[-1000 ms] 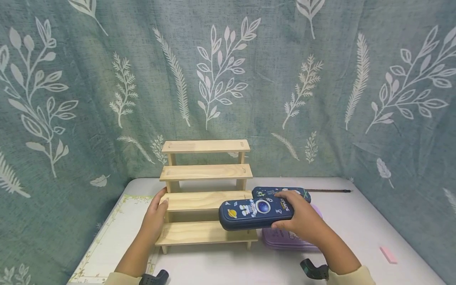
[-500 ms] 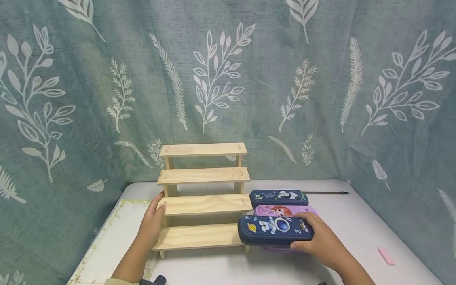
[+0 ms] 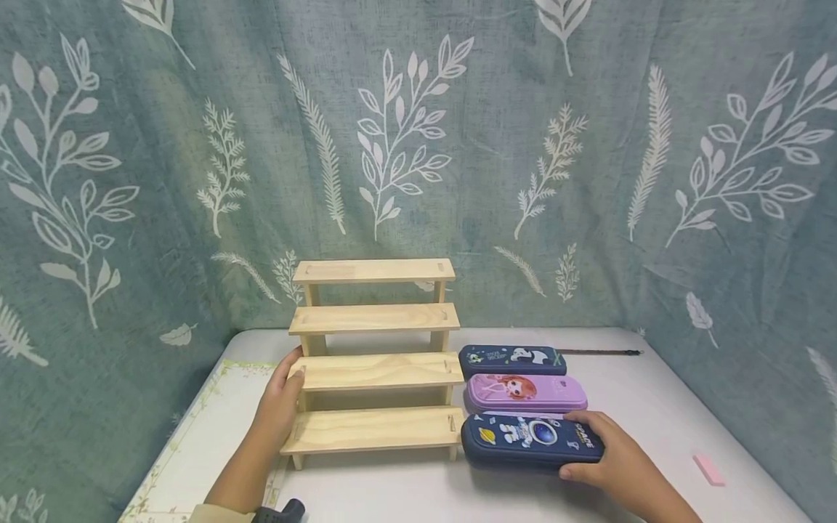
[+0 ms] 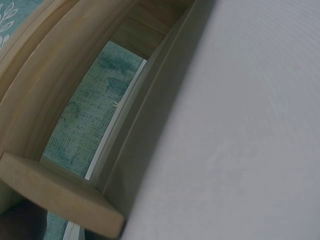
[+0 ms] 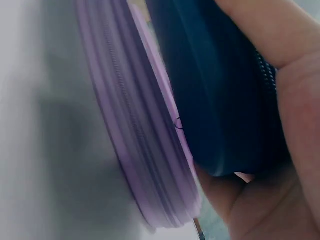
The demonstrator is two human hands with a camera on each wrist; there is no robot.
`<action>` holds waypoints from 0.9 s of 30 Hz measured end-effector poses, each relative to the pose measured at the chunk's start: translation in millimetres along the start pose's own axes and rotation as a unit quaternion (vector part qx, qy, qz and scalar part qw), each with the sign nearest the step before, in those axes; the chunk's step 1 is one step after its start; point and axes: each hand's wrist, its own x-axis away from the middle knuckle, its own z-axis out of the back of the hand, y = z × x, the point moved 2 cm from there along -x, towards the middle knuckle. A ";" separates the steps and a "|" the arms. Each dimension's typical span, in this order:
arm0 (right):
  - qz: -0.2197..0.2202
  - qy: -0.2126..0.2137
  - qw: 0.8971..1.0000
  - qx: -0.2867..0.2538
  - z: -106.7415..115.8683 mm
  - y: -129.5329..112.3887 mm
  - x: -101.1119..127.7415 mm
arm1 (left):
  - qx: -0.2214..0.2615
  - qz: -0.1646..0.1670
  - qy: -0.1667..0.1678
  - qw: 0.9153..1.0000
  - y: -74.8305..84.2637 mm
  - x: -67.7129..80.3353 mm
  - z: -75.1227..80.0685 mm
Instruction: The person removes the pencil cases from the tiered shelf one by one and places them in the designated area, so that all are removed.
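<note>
Pale pine steps [image 3: 375,370] stand left of centre, the left hand [image 3: 282,403] curled round their left edge. Just right, a navy astronaut pencil case [image 3: 526,440] lies flat on the table [image 3: 654,407] near its front, beside a purple case [image 3: 525,393], gripped at its right end by the right hand [image 3: 611,465]; bare tabletop opens rightward.

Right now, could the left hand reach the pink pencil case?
Probably not easily. The left hand holds the wooden shelf's left end, and that shelf stands between it and the pink pencil case.
</note>
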 end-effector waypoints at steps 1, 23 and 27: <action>-0.004 -0.004 1.000 0.000 0.6 1.9 1.4 | 0.000 -0.001 -0.001 1.000 0.0 0.0 0.1; 0.009 -0.004 0.999 0.041 2.2 24.5 23.2 | 0.005 0.001 0.006 1.000 0.3 2.5 1.8; 0.005 -0.019 0.999 0.045 3.1 26.3 22.5 | 0.012 -0.004 0.000 1.000 0.5 1.9 0.9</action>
